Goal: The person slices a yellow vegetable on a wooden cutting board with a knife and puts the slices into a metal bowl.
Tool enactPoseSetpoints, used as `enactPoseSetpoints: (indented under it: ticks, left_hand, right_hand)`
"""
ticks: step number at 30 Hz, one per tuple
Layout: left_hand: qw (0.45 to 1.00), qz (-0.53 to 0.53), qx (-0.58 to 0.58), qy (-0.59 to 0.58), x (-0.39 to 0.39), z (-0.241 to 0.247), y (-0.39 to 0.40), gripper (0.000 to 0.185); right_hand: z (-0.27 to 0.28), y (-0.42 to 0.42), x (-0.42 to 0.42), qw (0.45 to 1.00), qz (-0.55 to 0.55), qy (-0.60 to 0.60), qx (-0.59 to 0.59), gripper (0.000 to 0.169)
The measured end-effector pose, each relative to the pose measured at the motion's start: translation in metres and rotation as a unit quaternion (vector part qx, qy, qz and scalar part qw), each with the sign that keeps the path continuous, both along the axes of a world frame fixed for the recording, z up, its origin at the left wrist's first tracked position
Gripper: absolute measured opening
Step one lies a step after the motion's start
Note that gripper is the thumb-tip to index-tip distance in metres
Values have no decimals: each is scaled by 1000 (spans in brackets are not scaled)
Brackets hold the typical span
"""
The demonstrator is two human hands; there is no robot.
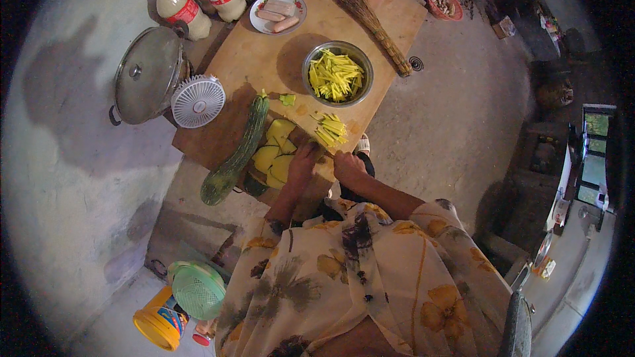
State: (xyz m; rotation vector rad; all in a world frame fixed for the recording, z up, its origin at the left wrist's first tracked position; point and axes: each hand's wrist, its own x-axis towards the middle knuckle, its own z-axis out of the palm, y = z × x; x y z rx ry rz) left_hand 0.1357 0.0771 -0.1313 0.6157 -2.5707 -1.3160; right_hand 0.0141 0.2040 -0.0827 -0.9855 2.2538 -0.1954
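Note:
My right hand (349, 165) is closed around what looks like the handle of a knife (337, 152); the blade is hard to make out. Close beside it, my left hand (306, 154) bends its fingers down onto the work surface, hiding whatever lies beneath them. Thin yellow squash strips (331, 130) lie just beyond both hands. To the left are broad yellow squash slices (268, 159) with dark green rind edges. A long green squash (238, 153) rests whole beside them, near a cut stem end (287, 99). More strips (336, 75) fill a steel bowl (369, 84).
A plate (258, 25) of pale meat pieces stands farther back, near filled plastic bottles (184, 12). A small white fan (198, 101) and a lidded pan (149, 69) are at left. A straw broom (372, 25) lies along the right of the wooden table (218, 67).

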Motion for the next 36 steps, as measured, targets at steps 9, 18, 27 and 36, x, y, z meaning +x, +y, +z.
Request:
enactPoseSetpoints:
  ticks: [9,18,27,36]
  left_hand:
    - [999,-4,-36,10,4,-1,2,45]
    - [998,11,-56,25,-2,10,1,43]
    - [997,19,71,-23,0,-6,2,50]
    - [974,-80,-189,-92,3,7,-6,47]
  right_hand:
    - [-25,14,-15,992,-49,-51,-109,27]
    - [1,12,-12,999,-9,-27,-22,25]
    - [4,4,-10,997,-32,-54,-37,25]
    - [4,8,-36,993,-31,-57,-95,30]
